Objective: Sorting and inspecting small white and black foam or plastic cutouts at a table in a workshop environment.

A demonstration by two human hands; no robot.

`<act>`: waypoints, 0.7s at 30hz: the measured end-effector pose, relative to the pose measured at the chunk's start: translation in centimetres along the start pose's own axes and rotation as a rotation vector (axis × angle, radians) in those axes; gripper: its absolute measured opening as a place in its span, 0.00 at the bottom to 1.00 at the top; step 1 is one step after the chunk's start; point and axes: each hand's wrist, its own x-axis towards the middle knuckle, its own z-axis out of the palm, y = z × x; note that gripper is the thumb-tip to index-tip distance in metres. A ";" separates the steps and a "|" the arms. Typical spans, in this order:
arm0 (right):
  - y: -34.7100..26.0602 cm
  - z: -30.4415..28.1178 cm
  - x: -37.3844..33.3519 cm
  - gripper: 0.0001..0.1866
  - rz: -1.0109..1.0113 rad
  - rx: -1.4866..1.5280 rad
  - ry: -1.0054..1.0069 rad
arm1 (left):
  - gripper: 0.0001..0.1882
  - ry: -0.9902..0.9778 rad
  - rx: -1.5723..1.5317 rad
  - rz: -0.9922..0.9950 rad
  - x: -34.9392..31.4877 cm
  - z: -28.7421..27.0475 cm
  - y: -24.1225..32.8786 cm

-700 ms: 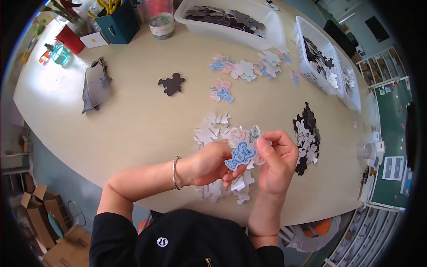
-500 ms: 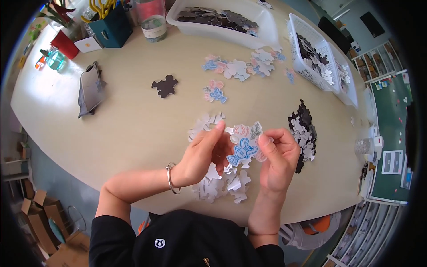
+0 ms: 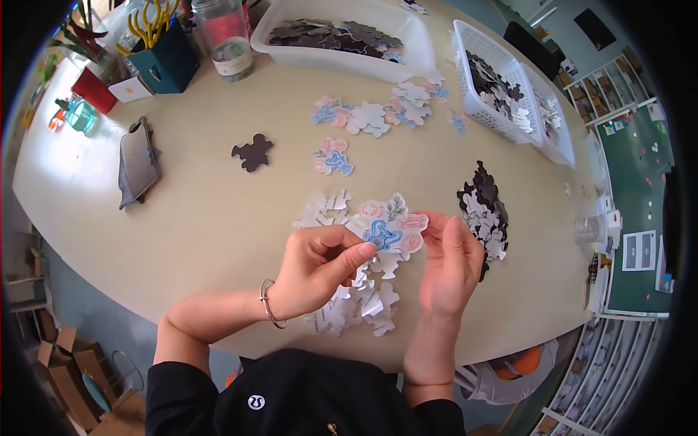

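Between my hands is a die-cut printed cutout with blue, pink and grey-green drawings on white, its face upward. The thumb and fingers of my left hand pinch its lower left edge. At its right edge my right hand has its fingertips close against it, the thumb standing apart from it. Whether those fingertips touch the back is hidden. Beneath them lies a loose heap of white peeled-off paper shapes, some with printing. A smaller printed cutout group lies beyond, with a longer row of printed cutouts behind it.
One dark cutout lies left of centre. A black-and-white pile is at the right. A white tub and a white basket hold more pieces. Left stand a grey pouch, a jar and a pen holder.
My left thumb has come down onto the cutout's lower left edge. My right thumb has lifted off its right side and the fingers have straightened. The cutout has turned slightly.
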 end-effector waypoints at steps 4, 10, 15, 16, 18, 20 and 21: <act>0.5 0.3 -0.2 0.09 -0.035 -0.123 0.050 | 0.12 0.014 0.013 -0.017 0.1 0.0 0.1; 3.1 0.0 0.7 0.08 -0.211 -0.491 0.177 | 0.11 0.107 0.136 -0.014 2.3 -0.7 -0.6; 6.1 -2.0 4.4 0.14 -0.014 -0.581 0.186 | 0.13 0.328 0.072 0.133 12.9 -5.6 3.2; 6.9 -2.3 5.0 0.14 -0.025 -0.582 0.187 | 0.14 0.349 0.017 0.152 15.7 -6.6 4.4; 8.7 -2.8 6.6 0.14 -0.092 -0.809 -0.048 | 0.14 0.430 -0.050 0.197 20.7 -8.6 6.3; 10.0 -0.9 7.5 0.15 -0.110 -0.938 -0.194 | 0.15 0.429 -0.089 0.141 23.8 -11.2 7.6; 10.1 0.2 7.8 0.15 -0.110 -0.940 -0.193 | 0.17 0.505 -0.038 0.119 24.4 -11.3 7.9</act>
